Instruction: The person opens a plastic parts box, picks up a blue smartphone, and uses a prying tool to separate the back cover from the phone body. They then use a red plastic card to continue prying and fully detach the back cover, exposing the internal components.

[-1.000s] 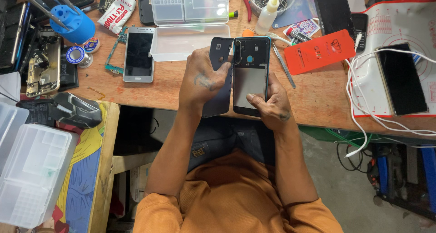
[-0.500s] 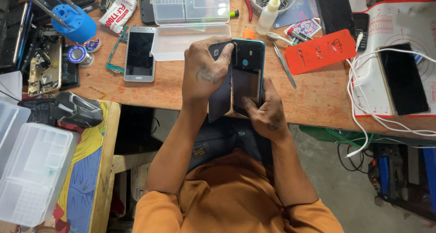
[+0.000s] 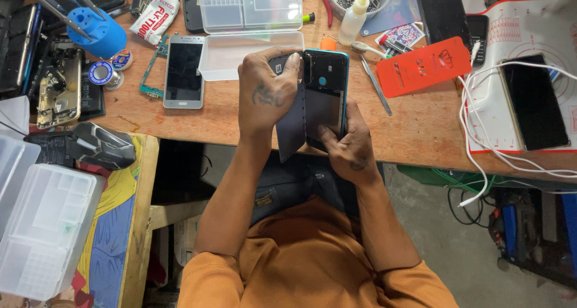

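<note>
Two hands share one opened phone (image 3: pixel 324 97) above the near edge of the wooden workbench (image 3: pixel 415 134). The left hand (image 3: pixel 264 94) curls over the top corner, its fingertips (image 3: pixel 296 60) pinched narrow at the seam where the dark back cover (image 3: pixel 291 128) swings away from the body like a book page, likely so the cover stays lifted clear. The right hand (image 3: pixel 351 146) cups the lower end from below, thumb pressed flat against the inside face, which steadies the teal-edged body while the other hand works the top. Just beyond the fingertips lies a clear plastic parts box (image 3: pixel 249 19) with its lid open, within easy reach for small pieces. Left of the left hand a silver phone (image 3: pixel 184 70) lies face up; farther left stands a blue tool holder (image 3: pixel 96 37) with screwdrivers. Right of the right hand rest tweezers (image 3: pixel 375 82), an orange card (image 3: pixel 424 73) and, farther out, a white mat (image 3: pixel 511 43) carrying another dark phone (image 3: pixel 534 100).
</note>
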